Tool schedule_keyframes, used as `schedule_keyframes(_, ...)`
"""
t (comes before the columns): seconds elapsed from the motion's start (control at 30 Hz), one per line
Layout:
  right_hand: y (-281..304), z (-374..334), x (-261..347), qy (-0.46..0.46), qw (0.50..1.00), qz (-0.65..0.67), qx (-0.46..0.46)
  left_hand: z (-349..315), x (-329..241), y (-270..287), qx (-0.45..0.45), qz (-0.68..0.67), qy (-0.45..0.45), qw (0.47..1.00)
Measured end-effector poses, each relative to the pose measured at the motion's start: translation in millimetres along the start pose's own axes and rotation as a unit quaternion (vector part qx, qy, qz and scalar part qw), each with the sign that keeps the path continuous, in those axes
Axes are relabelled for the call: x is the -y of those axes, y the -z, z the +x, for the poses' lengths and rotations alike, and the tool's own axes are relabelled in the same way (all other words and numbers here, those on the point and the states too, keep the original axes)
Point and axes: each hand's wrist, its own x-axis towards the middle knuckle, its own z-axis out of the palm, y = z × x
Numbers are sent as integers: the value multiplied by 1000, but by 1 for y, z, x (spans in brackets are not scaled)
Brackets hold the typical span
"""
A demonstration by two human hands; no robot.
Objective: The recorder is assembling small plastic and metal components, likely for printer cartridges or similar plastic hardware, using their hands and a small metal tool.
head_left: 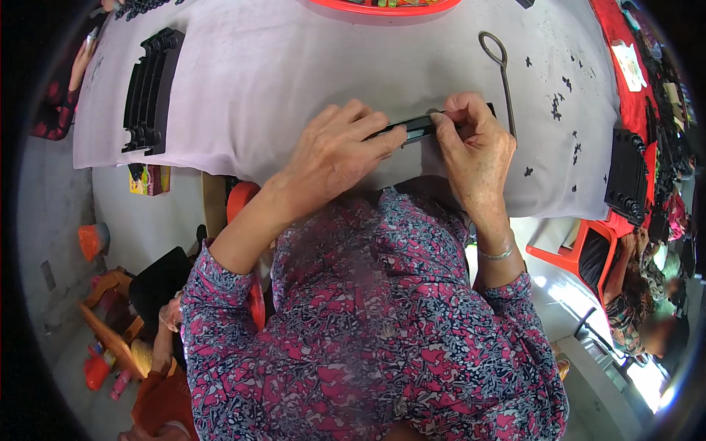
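Between my two hands, just above the cloth near the table's front edge, is a long thin black strip-like part (419, 134) with a shiny face. My left hand (342, 147) is closed around its left end, thumb and forefinger pinching it. My right hand (476, 136) pinches it farther right with thumb and fingertips; whether a smaller piece sits under those fingertips is hidden. A metal rod with a looped end (504, 81) lies just beyond my right hand. Several tiny black pieces (556, 106) are scattered on the cloth to the right.
A stack of black slotted parts (152, 92) lies at the left, another black stack (625, 176) at the right edge. A red tray (390, 9) with small coloured items sits at the far side. Other people sit nearby; a red stool (588, 253) stands at the right.
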Motion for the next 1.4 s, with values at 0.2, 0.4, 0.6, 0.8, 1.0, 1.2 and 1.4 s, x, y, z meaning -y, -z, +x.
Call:
schedule_keyframes(0.2, -1, 0, 0, -17, 999, 27, -15, 4, -1, 1, 4, -27, -6, 1000)
schedule_keyframes(0.4, -4, -2, -5, 6, 999, 28, -35, 4, -1, -2, -4, -40, -3, 999)
schedule_keyframes(0.6, -2, 1, -10, -19, 999, 23, -23, 8, -3, -2, -3, -42, 0, 999)
schedule_keyframes(0.8, -1, 3, -19, -39, 995, 96, -10, 6, -7, -7, -21, -32, 13, 999)
schedule_keyframes(1.0, 3, 3, -20, -12, 997, 73, 0, 5, -7, -12, -46, -19, 20, 999)
schedule_keyframes(1.2, 2, 3, -16, -42, 991, 127, 27, 10, -8, -15, -59, 10, 17, 998)
schedule_keyframes(1.4, -2, -3, -17, -44, 990, 126, 35, 13, -8, -11, -37, -2, 16, 999)
